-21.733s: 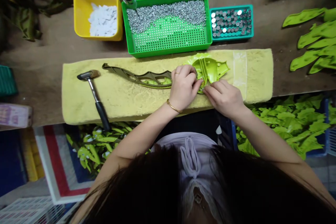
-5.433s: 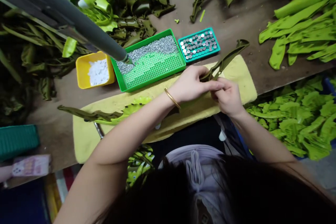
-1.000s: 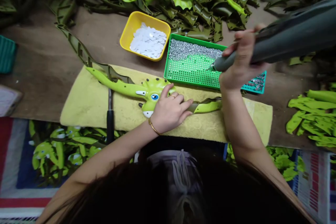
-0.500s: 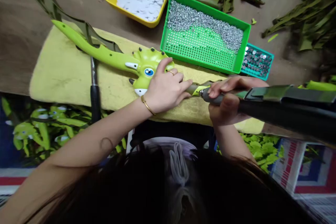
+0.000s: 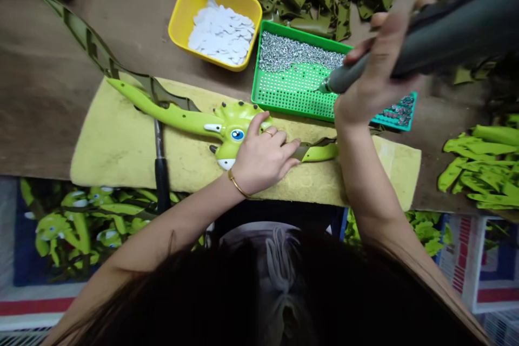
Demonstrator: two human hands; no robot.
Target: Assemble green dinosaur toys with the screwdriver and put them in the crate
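Observation:
A lime green dinosaur-head toy [image 5: 190, 119] with a blue eye lies across the yellow towel [image 5: 121, 146]. My left hand [image 5: 263, 159] presses flat on it beside the eye, fingers stretched toward its green handle end [image 5: 320, 152]. My right hand [image 5: 375, 73] is wrapped round a dark grey electric screwdriver [image 5: 446, 38]. The driver's tip hangs over the green perforated tray [image 5: 292, 94] that holds several small silver screws [image 5: 295, 54].
A yellow tub of white discs [image 5: 221, 35] stands at the back. A teal tray of metal pieces [image 5: 399, 113] is partly hidden behind my right wrist. A hammer [image 5: 160, 162] lies on the towel. Green plastic parts [image 5: 482, 167] are piled at right, back and below the bench.
My right hand has lifted the screwdriver from the toy's handle end up to the green screw tray. My left hand still rests on the toy.

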